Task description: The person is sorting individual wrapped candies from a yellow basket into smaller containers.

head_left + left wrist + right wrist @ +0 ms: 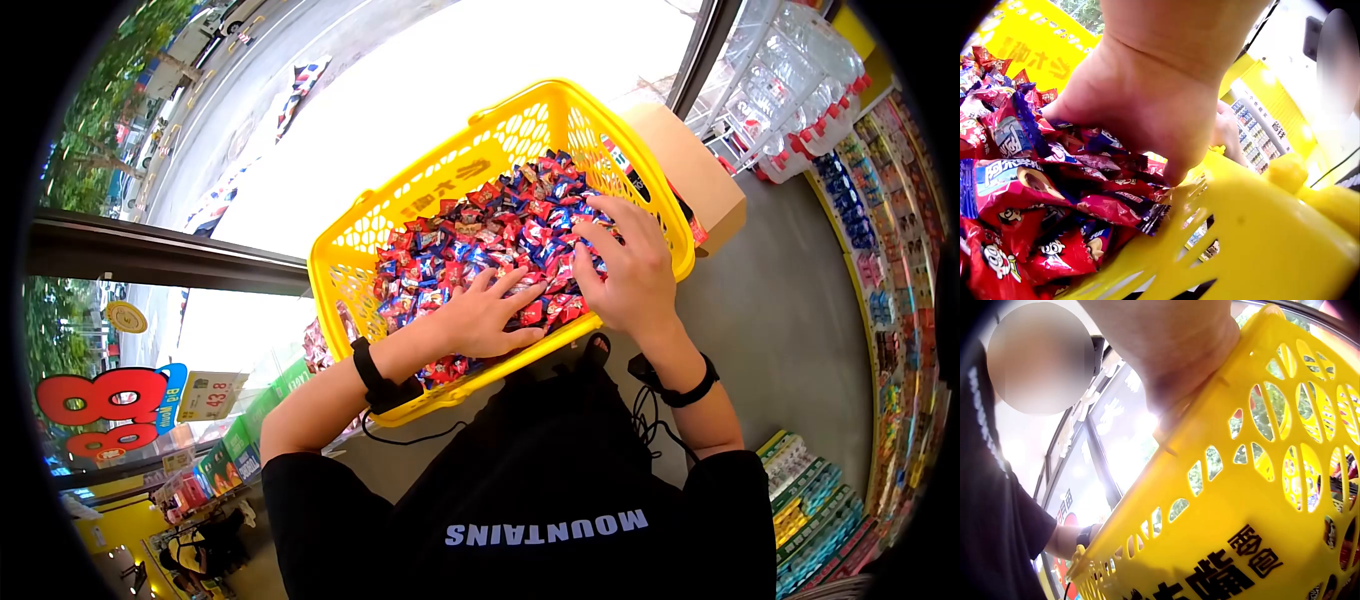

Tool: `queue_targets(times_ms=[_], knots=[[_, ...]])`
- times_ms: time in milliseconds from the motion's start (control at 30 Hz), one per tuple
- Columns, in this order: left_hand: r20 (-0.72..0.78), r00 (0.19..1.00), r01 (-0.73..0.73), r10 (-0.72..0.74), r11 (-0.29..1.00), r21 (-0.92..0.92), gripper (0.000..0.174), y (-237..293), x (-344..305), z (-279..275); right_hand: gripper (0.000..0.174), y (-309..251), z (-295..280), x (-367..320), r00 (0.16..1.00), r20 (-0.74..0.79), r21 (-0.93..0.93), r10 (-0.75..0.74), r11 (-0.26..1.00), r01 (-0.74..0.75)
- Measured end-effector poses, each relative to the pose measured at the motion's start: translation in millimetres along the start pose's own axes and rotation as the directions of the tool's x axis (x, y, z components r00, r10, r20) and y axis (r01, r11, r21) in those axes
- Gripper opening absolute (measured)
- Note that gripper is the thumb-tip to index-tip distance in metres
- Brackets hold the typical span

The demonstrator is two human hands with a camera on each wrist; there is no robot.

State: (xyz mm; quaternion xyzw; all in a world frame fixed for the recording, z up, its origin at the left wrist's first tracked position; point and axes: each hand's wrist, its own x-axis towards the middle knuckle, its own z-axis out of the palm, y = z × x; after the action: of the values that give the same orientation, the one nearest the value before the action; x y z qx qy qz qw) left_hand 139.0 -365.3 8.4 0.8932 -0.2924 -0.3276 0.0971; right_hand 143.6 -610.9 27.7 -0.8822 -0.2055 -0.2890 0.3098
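Observation:
A yellow plastic basket with cut-out sides is filled with small wrapped candies in red and blue. My left hand lies palm down on the candies by the near side, its fingers spread. In the left wrist view, candy wrappers press up around that hand, and its fingertips are hidden. My right hand reaches over the right rim, fingers slightly bent above the candies. From the right wrist view, the basket's outer wall hides that hand's fingers.
A cardboard box stands beyond the basket's right end. Bottled water is stacked at the upper right, and shelves of packaged goods line the right side. Left of the basket is a window with price signs. A cable hangs near my right wrist.

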Motion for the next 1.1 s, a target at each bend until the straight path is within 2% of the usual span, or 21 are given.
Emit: queue_targets(times_ms=[200, 300, 333, 433, 467, 500, 567, 667, 700, 833, 867, 900, 967, 1000, 1100], knots=[[0.167, 0.985, 0.049, -0.04, 0.997, -0.055, 0.084, -3, 2, -20, 0.018, 1, 0, 0, 1.0, -0.012, 0.006, -0.003, 1.0, 0.003], [0.21, 0.974, 0.048, -0.078, 0.989, 0.142, 0.083, 5, -7, -40, 0.016, 0, 0, 0, 1.0, -0.011, 0.007, -0.002, 1.0, 0.002], [0.174, 0.98, 0.068, -0.1, 0.982, 0.177, 0.079, 12, -14, -50, 0.016, 0, 0, 0, 1.0, -0.012, 0.006, 0.002, 1.0, -0.002], [-0.117, 0.993, -0.004, 0.02, 0.991, 0.135, 0.075, -12, -8, -63, 0.015, -1, 1, -1, 1.0, -0.021, 0.018, 0.008, 1.0, -0.008], [-0.294, 0.953, -0.049, 0.079, 0.993, 0.108, 0.071, -29, 2, -59, 0.015, 0, 1, -1, 1.0, -0.017, 0.017, 0.011, 1.0, -0.01], [-0.349, 0.937, 0.036, 0.012, 0.991, 0.13, 0.074, -32, 10, -63, 0.015, -1, 1, -1, 1.0, -0.014, 0.015, 0.011, 1.0, -0.011], [-0.351, 0.936, 0.083, -0.024, 0.985, 0.152, 0.087, -51, 31, -51, 0.015, -1, 0, -1, 1.0, -0.01, 0.015, 0.01, 1.0, -0.01], [-0.279, 0.96, 0.105, -0.027, 0.958, 0.267, 0.101, -45, 54, -26, 0.015, -1, 1, -1, 1.0, -0.01, 0.017, 0.007, 1.0, -0.006], [-0.311, 0.95, 0.088, 0.014, 0.946, 0.311, 0.107, -51, 63, -11, 0.015, 0, 1, -1, 1.0, -0.012, 0.018, 0.007, 1.0, -0.007], [-0.195, 0.969, 0.22, -0.149, 0.881, 0.419, 0.096, -44, 64, -17, 0.014, 1, 0, -3, 1.0, -0.022, 0.025, -0.001, 1.0, 0.002], [-0.164, 0.971, 0.231, -0.173, 0.85, 0.474, 0.085, -42, 57, -26, 0.014, 2, 1, -4, 1.0, -0.024, 0.022, 0.001, 1.0, 0.0], [-0.181, 0.97, 0.236, -0.164, 0.821, 0.52, 0.076, -52, 51, -25, 0.014, 2, 2, -4, 1.0, -0.026, 0.021, 0.001, 1.0, -0.001], [-0.208, 0.973, 0.197, -0.103, 0.84, 0.506, 0.072, -76, 41, -19, 0.013, 4, 3, -5, 1.0, -0.031, 0.023, -0.004, 1.0, 0.004], [-0.2, 0.969, 0.235, -0.145, 0.791, 0.565, 0.068, -75, 36, -22, 0.014, 2, 1, -3, 1.0, -0.025, 0.019, 0.007, 1.0, -0.006], [-0.209, 0.969, 0.233, -0.133, 0.775, 0.588, 0.065, -88, 25, -15, 0.013, 1, 1, -4, 0.999, -0.039, 0.004, 0.018, 1.0, -0.018]])
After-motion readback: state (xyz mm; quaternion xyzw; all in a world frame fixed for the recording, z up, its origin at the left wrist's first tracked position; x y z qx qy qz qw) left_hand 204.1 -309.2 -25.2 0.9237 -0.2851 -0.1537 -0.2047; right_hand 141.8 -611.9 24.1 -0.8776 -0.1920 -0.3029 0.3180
